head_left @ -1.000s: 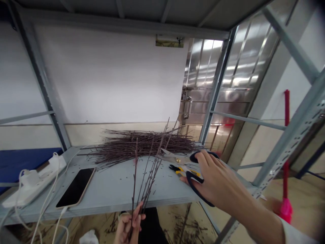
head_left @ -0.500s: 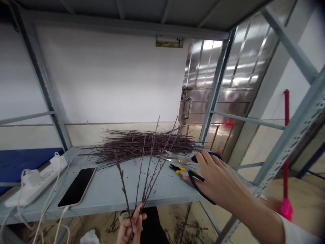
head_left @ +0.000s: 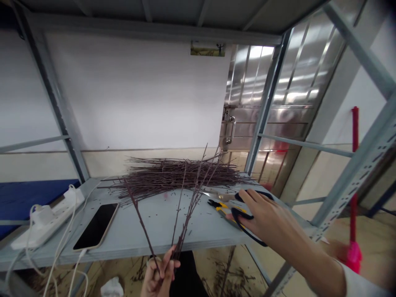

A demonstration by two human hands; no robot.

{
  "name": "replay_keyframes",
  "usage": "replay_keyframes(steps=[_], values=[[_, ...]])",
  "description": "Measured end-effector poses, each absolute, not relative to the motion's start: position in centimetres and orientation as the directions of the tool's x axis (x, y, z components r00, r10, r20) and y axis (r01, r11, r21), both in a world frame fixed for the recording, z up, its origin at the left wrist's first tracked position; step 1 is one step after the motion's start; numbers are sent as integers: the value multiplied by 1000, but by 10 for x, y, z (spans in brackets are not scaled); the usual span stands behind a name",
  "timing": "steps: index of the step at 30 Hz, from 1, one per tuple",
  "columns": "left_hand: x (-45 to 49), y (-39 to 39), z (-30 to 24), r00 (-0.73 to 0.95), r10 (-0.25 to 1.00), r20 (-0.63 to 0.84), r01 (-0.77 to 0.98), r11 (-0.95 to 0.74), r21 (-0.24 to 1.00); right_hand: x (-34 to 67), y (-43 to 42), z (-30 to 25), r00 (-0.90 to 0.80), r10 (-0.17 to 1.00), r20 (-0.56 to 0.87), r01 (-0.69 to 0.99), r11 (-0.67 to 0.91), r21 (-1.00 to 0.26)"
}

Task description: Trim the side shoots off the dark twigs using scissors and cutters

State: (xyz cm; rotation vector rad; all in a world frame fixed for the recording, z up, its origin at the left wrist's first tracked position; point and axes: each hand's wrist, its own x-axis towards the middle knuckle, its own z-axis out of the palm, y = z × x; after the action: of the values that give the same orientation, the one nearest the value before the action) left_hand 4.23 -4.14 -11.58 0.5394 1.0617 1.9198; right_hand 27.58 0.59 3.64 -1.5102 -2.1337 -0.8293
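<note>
My left hand (head_left: 159,274) is below the shelf's front edge, fingers closed on the bottom ends of a small bunch of thin dark twigs (head_left: 185,206) that fan upward. One twig leans out to the left. My right hand (head_left: 266,218) rests on the grey shelf (head_left: 148,231) at the right, fingers through the dark handles of a pair of scissors (head_left: 235,202) whose blades lie flat, pointing left. Small yellow-handled pliers (head_left: 218,205) lie just beside the scissors. A big pile of twigs (head_left: 173,175) lies at the back of the shelf.
A phone (head_left: 96,226) lies face up at the left, with a white power strip (head_left: 46,216) and cables beyond it. Grey rack posts stand at both sides. Twig scraps litter the floor below. A red pole (head_left: 353,185) stands at the right.
The bunch in my left hand has spread apart, one twig swinging out to the left. My right hand stays on the scissors, shifted slightly right and down.
</note>
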Motion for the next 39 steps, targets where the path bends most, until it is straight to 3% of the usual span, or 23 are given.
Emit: replay_keyframes(steps=[13, 25, 39], values=[[33, -35, -95, -525, 850, -50, -529, -279, 801, 300, 3, 42, -470, 667, 578, 882, 334, 333], [32, -36, -82, -473, 880, -27, -505, -246, 827, 291, -3, 41, -236, 736, 634, 943, 331, -34], [39, -38, -84, -429, 903, -10, -501, -229, 835, 290, -3, 38, -229, 755, 615, 923, 369, -109]])
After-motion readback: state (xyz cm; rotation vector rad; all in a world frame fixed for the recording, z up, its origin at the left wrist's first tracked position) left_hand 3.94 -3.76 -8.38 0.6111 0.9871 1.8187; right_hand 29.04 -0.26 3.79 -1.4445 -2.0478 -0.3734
